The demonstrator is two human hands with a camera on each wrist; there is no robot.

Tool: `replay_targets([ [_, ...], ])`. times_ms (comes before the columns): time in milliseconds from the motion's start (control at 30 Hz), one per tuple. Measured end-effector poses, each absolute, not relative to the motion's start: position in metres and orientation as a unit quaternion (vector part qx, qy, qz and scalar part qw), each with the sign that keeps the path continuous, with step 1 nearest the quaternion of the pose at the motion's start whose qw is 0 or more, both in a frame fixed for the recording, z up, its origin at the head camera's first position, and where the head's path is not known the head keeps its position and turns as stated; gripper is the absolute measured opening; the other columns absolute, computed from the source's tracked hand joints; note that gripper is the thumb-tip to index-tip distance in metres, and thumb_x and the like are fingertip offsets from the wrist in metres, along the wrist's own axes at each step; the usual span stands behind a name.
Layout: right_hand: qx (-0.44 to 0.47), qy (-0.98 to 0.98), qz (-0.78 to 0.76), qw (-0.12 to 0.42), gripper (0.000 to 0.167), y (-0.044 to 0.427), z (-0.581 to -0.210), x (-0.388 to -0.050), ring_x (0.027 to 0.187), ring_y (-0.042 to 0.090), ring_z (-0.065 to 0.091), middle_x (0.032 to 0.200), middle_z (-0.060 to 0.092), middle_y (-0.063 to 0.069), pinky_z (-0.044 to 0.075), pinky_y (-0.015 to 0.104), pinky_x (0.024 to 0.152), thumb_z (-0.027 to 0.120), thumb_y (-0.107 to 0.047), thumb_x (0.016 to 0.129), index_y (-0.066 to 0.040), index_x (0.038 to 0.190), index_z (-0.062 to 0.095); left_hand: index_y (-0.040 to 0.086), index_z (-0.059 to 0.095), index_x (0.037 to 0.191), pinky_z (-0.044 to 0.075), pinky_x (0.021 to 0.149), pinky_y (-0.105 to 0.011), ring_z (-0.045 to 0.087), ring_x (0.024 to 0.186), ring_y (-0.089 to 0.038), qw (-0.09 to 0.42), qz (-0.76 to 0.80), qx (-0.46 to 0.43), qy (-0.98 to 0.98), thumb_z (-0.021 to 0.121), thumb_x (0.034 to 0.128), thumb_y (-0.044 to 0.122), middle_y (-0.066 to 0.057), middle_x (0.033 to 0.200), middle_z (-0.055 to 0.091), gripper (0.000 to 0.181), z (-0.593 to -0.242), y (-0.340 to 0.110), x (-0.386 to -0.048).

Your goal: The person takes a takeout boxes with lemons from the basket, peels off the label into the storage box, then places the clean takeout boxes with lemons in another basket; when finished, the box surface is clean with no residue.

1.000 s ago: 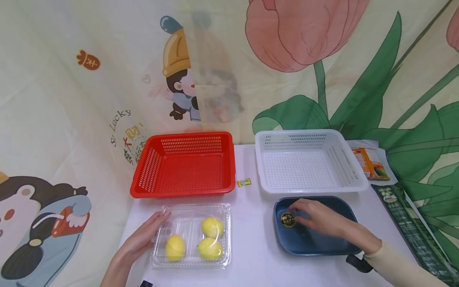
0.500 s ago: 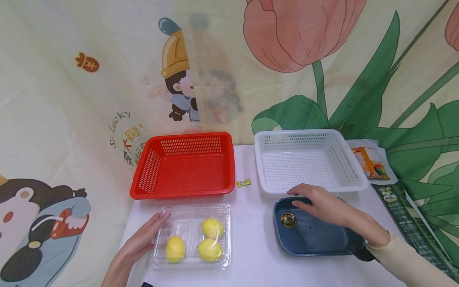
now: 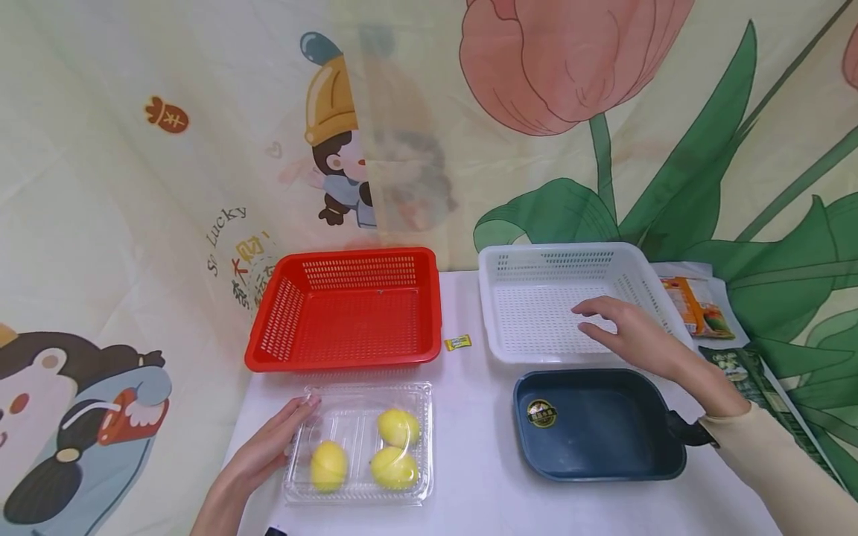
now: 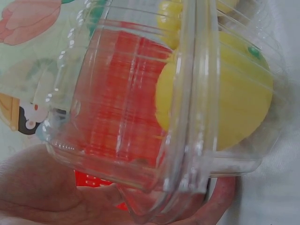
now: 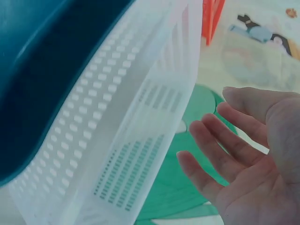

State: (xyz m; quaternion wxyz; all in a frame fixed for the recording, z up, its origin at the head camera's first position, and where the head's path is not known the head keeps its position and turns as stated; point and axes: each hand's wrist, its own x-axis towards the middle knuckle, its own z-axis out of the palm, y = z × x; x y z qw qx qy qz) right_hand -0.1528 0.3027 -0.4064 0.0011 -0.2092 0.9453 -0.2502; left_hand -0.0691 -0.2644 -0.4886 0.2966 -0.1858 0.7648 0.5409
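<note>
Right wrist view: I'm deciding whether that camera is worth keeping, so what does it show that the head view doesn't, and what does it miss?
Only the right wrist view: the palm side of the right hand.

Only the head view: the left hand, the clear container, three yellow fruits, the small yellow packet and the orange packet.

Both: the right hand, white basket, red basket, dark blue pan and printed curtain.

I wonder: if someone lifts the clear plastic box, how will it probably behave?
The clear plastic box would probably flex when squeezed, as its walls look thin. The three yellow fruits inside are rounded, with free room beside them, so they may roll if it tilts. Its glossy surface could be rather slippery.
</note>
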Motion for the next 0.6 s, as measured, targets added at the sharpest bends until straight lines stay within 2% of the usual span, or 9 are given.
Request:
replay_targets([
  [333, -0.176, 0.953, -0.243, -0.04, 0.036, 0.329, -0.406, -0.176, 0.119, 0.046, 0.058, 0.13, 0.064, 0.026, 0.053, 0.066, 0.091, 0.067, -0.018, 0.099, -0.001, 0.129, 0.064, 0.002, 0.005, 0.162, 0.019, 0.11, -0.08, 0.016, 0.149, -0.049, 0.292, 0.55, -0.186, 0.76, 0.05, 0.0956, 0.067, -0.026, 0.165, 0.013, 0.103, -0.49, -0.265, -0.065],
  [600, -0.137, 0.957, -0.251, -0.043, 0.04, 0.352, -0.416, -0.19, 0.127, 0.054, 0.049, 0.139, 0.054, 0.033, 0.047, 0.07, 0.095, 0.067, -0.018, 0.099, 0.003, 0.132, 0.061, 0.003, 0.006, 0.162, 0.018, 0.11, -0.081, 0.016, 0.15, -0.048, 0.287, 0.553, -0.182, 0.76, 0.05, 0.0951, 0.068, -0.026, 0.165, 0.016, 0.104, -0.488, -0.266, -0.066],
])
